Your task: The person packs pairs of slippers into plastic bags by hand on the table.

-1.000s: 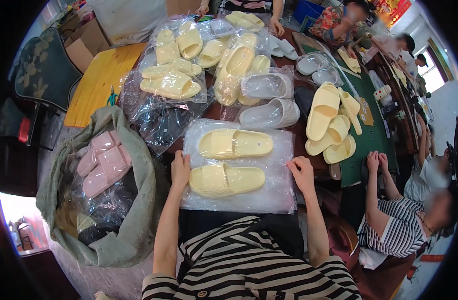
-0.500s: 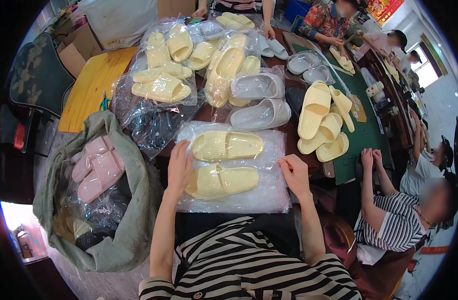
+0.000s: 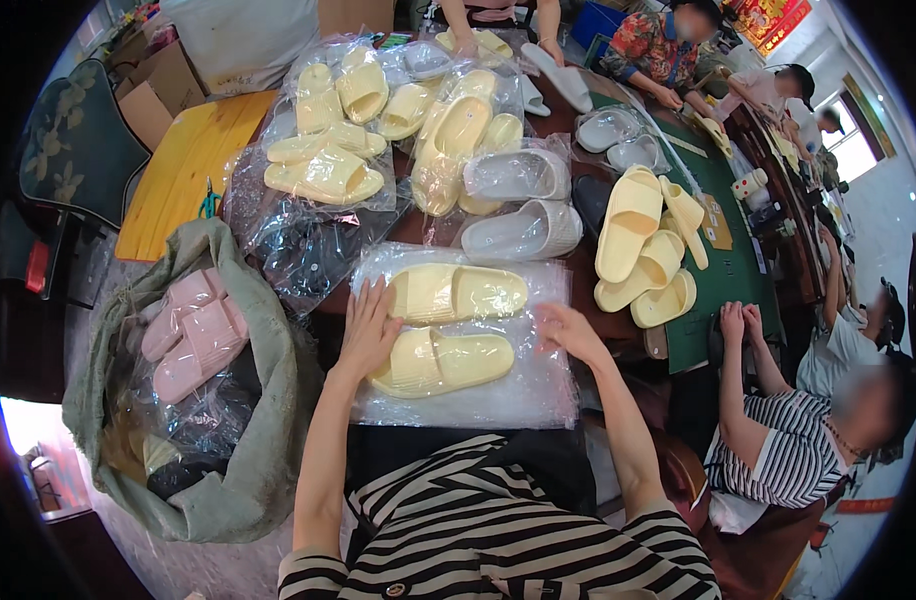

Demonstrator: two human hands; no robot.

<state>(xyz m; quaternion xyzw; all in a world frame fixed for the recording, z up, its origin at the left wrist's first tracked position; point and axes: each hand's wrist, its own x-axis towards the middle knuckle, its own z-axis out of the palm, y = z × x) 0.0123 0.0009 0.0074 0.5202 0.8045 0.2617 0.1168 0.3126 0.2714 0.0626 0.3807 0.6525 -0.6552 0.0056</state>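
A pair of pale yellow slippers [image 3: 468,362] lies side by side in a clear plastic bag [image 3: 550,390], on a stack of similar film at the table's near edge. My left hand [image 3: 366,328] rests flat on the bag's left end, fingers spread and touching the slippers' toe ends. Over the right part of the bag, just beyond the heels, is my right hand [image 3: 570,334], its fingers loosely bent and apart with nothing seen in them. Whether its fingertips touch the plastic I cannot tell.
A grey-green sack [image 3: 263,440] with bagged pink slippers [image 3: 206,335] stands at left. Bagged grey slippers [image 3: 518,230] and yellow ones [image 3: 448,130] cover the table beyond. Loose yellow slippers [image 3: 633,220] lie at right. Co-workers sit along the right; another person's hands [image 3: 553,55] work opposite.
My right hand has moved left from the bag's edge, its fingers coming apart. My left hand has slid slightly right and flattened. Across the table, a person has raised a whitish slipper.
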